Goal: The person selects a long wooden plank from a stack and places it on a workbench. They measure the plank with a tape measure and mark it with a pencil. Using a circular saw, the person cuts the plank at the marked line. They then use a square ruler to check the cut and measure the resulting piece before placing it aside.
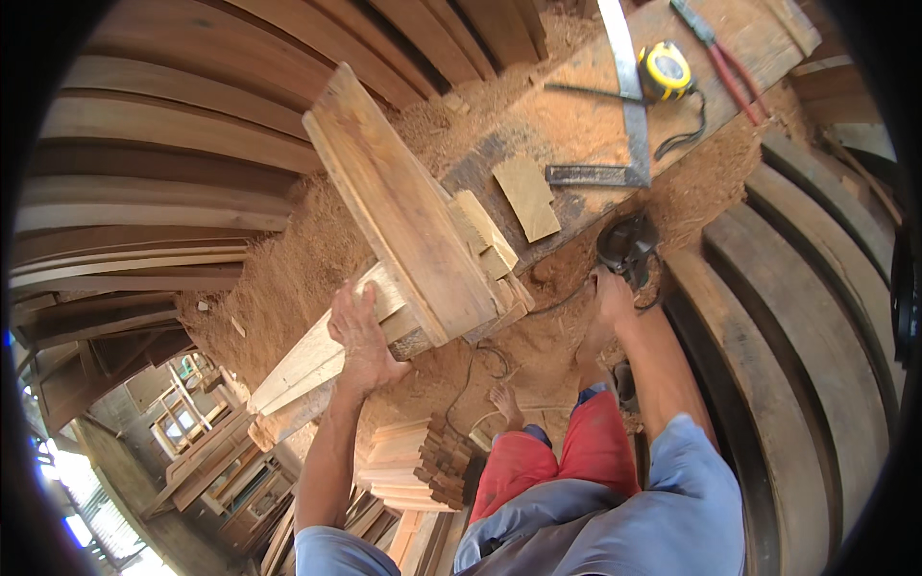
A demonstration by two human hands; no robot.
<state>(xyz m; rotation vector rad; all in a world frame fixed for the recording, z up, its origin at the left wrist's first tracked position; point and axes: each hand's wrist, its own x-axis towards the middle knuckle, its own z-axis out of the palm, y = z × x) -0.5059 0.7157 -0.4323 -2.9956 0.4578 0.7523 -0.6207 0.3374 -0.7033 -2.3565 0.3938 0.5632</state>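
Note:
My left hand (363, 338) grips a long pale wooden board (312, 357), its fingers over the far edge and its thumb spread along the near side. Across that board's right end lies a wider brown plank (408, 216), slanting away from me. Small notched offcuts (480, 230) sit against the plank's right side. Off to the right, my right hand (610, 296) is closed on a black power tool (626, 242) with a cord, held low beside the bench; its exact kind is hard to make out.
On the sawdust-covered bench (576, 115) lie a metal try square (631, 125), a yellow tape measure (666, 69), red-handled pliers (725, 67) and a loose wood block (526, 199). Stacked boards (182, 163) line the left, curved-looking timbers (788, 259) the right. A bundle of cut pieces (408, 463) stands near my legs.

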